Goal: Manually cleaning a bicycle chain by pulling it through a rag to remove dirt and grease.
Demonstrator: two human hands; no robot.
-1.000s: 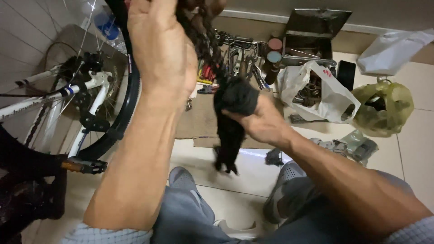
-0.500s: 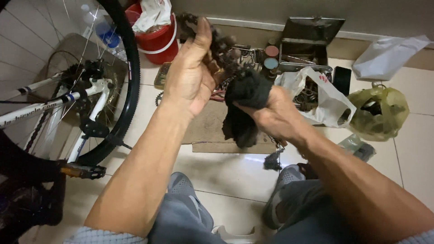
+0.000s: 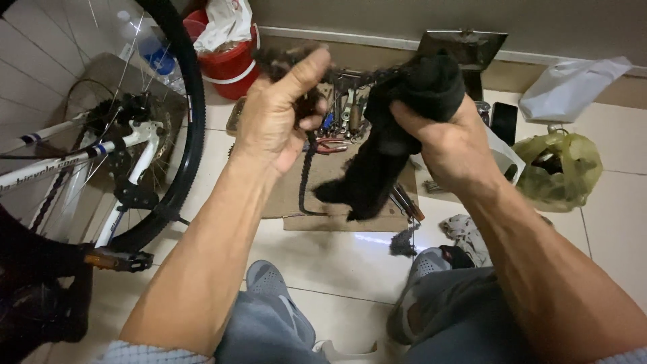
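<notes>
My left hand (image 3: 276, 111) is raised and closed around a bunched, greasy bicycle chain (image 3: 304, 172), whose loose end hangs down in a loop toward the cardboard. My right hand (image 3: 448, 141) grips a black rag (image 3: 387, 145) wrapped around the chain where it stretches between the two hands. The rag's lower end dangles over the cardboard sheet (image 3: 330, 202) on the floor.
A white bicycle (image 3: 94, 145) with its rear wheel (image 3: 185, 135) stands at the left. A red bucket (image 3: 229, 57), loose hand tools (image 3: 344, 101), an open metal toolbox (image 3: 465, 47), a green plastic bag (image 3: 559, 168) and a white bag (image 3: 573, 87) lie beyond my hands. My knees and shoes fill the bottom.
My left hand has closed from an open palm into a fist on the chain. My right hand lifted the rag up and to the right, stretching the chain between the hands.
</notes>
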